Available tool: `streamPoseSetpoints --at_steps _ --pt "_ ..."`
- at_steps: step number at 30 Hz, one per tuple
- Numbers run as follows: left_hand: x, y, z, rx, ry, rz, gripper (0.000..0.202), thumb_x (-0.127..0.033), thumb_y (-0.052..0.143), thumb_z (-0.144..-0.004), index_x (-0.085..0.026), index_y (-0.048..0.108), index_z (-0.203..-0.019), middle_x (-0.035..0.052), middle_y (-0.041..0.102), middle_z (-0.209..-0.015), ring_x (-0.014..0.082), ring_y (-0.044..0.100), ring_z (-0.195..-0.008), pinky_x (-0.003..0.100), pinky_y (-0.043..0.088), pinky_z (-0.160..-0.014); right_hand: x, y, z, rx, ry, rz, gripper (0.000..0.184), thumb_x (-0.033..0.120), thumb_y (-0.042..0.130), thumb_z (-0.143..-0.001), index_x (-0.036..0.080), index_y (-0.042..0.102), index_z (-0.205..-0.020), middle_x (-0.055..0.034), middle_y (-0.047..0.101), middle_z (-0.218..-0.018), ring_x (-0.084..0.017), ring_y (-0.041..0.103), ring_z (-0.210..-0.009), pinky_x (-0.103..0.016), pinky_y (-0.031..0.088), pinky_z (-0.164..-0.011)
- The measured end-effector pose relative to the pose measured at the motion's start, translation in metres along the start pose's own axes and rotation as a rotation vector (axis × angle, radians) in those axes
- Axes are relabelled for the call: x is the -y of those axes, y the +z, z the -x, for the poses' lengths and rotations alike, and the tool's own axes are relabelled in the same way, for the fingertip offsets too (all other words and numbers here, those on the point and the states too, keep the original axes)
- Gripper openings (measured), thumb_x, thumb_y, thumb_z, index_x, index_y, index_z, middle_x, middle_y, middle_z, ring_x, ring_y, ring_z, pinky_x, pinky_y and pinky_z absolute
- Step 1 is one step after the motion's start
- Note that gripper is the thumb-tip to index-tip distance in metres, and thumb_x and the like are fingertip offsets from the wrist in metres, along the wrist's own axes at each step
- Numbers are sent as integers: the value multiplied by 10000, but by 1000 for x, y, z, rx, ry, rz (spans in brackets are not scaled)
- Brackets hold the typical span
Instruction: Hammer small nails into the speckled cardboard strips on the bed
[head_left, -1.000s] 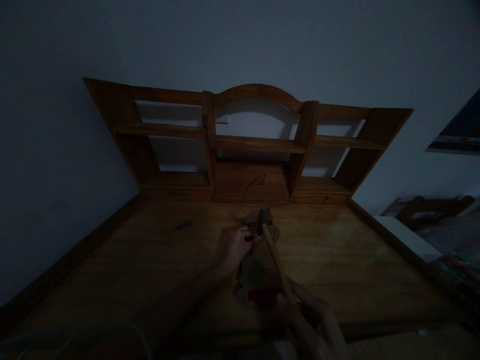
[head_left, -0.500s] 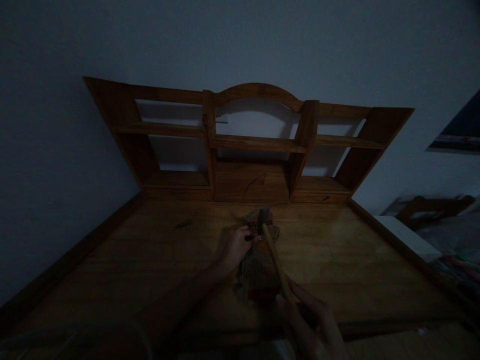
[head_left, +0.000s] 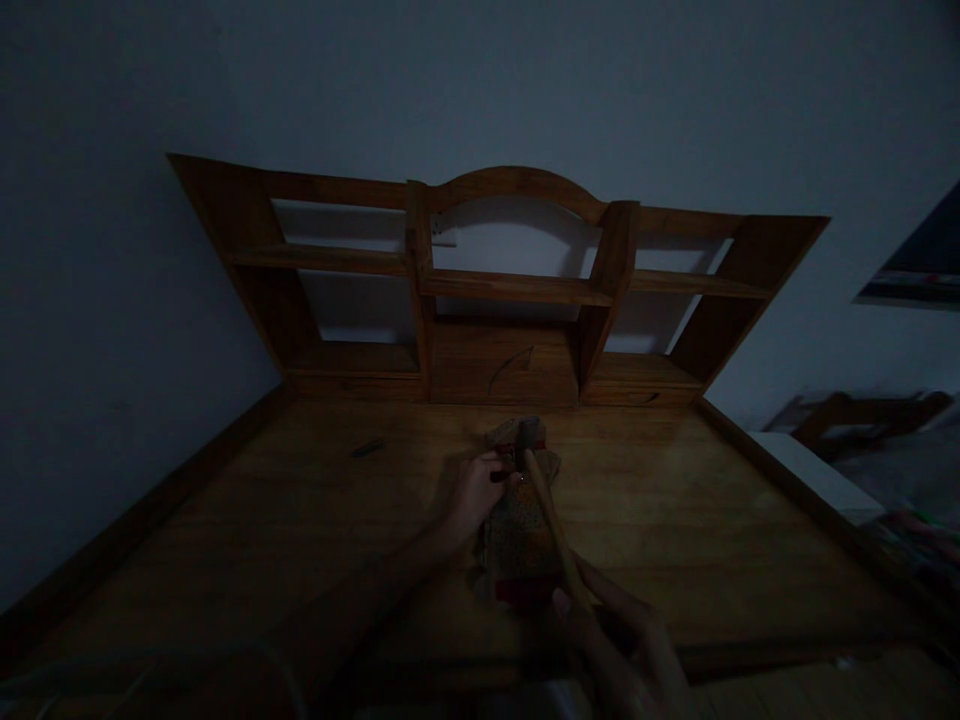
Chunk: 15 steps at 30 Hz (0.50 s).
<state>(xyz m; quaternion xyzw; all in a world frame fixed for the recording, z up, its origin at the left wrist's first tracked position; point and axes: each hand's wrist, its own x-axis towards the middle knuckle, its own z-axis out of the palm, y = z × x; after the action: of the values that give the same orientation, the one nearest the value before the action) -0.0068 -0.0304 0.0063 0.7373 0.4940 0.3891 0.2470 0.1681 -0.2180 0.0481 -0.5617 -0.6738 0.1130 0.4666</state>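
Observation:
In the dim light, my right hand (head_left: 619,630) is wrapped round the wooden handle of a hammer (head_left: 551,515). Its dark head (head_left: 529,434) is over the far end of a worn, speckled block with red bands (head_left: 525,550). This block lies lengthwise on the desk, with ragged brownish material around its far end. My left hand (head_left: 476,490) rests against the block's left side, fingers pinched near the hammer head. A small dark piece (head_left: 498,475) shows at those fingertips, too dim to name.
The wooden desk (head_left: 300,530) has raised side edges and a shelf unit (head_left: 517,288) along its back. A small dark strip (head_left: 367,448) lies left of the block. Beyond the right edge are a white surface (head_left: 817,475) and a wooden chair back (head_left: 870,420).
The hammer head has dropped slightly and tilted onto the far end of the block. Both hands stay in nearly the same place.

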Motion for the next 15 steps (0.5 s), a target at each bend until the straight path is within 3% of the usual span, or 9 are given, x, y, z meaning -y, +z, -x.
streamPoseSetpoints --at_steps 6,9,15 --pt "-8 -5 2 1 25 -30 183 -295 580 -810 -190 730 -812 27 678 -846 148 622 -772 226 454 -691 0 7 -1 16 58 -65 317 442 556 -812 210 726 -946 -102 657 -1107 -274 648 -926 -363 575 -738" --pt "-10 -6 2 5 28 -35 194 -314 579 -814 -192 730 -805 19 669 -828 138 617 -752 217 446 -669 -5 9 3 7 2 -15 297 401 528 -842 229 728 -979 -91 645 -1134 -248 660 -860 -340 581 -693" --pt "-13 -6 1 -9 -7 -49 220 -365 596 -806 -192 732 -783 16 673 -802 138 621 -731 222 439 -642 -8 3 3 -31 -51 38 252 368 591 -813 268 723 -1002 -61 629 -1184 -269 623 -986 -358 545 -801"
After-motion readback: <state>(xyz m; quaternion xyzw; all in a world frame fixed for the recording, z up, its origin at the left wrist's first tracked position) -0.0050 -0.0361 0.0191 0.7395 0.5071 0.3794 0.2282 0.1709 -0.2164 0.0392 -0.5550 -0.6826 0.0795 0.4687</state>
